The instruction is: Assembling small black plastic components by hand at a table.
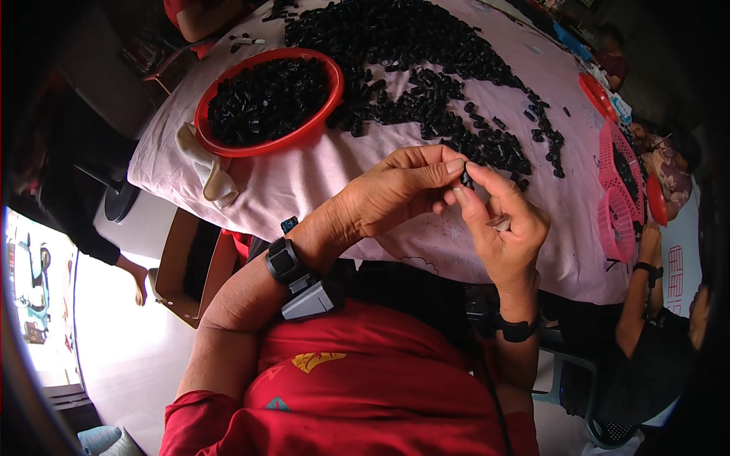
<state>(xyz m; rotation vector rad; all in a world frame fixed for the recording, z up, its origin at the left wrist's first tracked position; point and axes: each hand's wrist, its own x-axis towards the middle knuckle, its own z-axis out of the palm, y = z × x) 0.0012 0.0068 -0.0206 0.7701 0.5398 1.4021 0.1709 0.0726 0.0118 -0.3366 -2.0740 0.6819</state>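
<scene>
- Nearest, the wearer's red shirt (357, 380), with a yellow patch on its front.
- A black strap with a grey box (308, 299) on the left wrist; a black band (517, 329) on the right.
- The left hand (399, 188), thumb and forefinger pinching a small black piece (466, 180).
- The right hand (511, 228), thumb and forefinger closed on the same piece, which sits between both hands' fingertips, above the worktop (566, 235) with its pink cloth.
- Left of the hands, a whitish rag (207, 169) beside a red basin (337, 102) full of black pieces.
- Far right, a pink basket (617, 226) near a co-worker's hand (649, 242).
- Beyond the hands, a broad heap of black pieces (403, 38).
</scene>
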